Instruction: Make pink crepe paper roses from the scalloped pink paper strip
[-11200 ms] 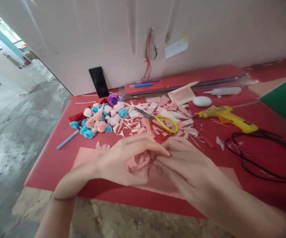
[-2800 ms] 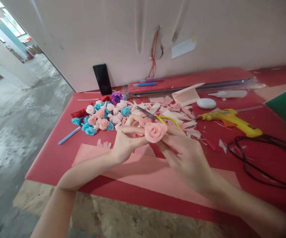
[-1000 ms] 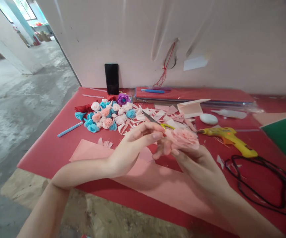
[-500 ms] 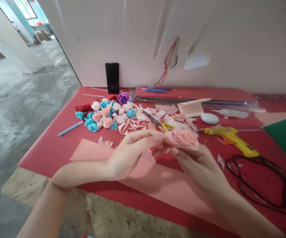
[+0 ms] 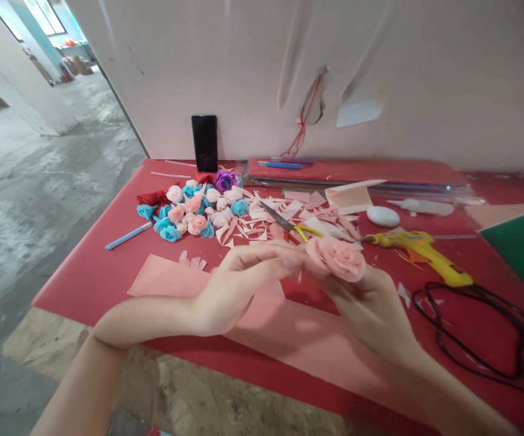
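A pink paper rose (image 5: 338,258) is held up over the red table (image 5: 84,266), its petals facing me. My left hand (image 5: 248,281) pinches its base from the left, fingers pressed together. From below and the right, my right hand (image 5: 366,303) grips the flower too, with its fingertips partly hidden behind the petals. Just beyond the rose lie scissors (image 5: 284,223) with yellow and red handles. Under both hands a long sheet of pink paper (image 5: 280,327) stretches across the table.
Paper roses (image 5: 193,209) in blue, white, pink, red and purple are heaped at left. Paper scraps (image 5: 262,221) lie mid-table. At right are a yellow glue gun (image 5: 425,251), its black cord (image 5: 523,339) and a white oval object (image 5: 383,216). A phone (image 5: 205,142) leans on the wall.
The rose has turned so that its petals face me more, and it sits slightly lower. Both hands keep their hold, with the right hand's fingers shifted around the base.
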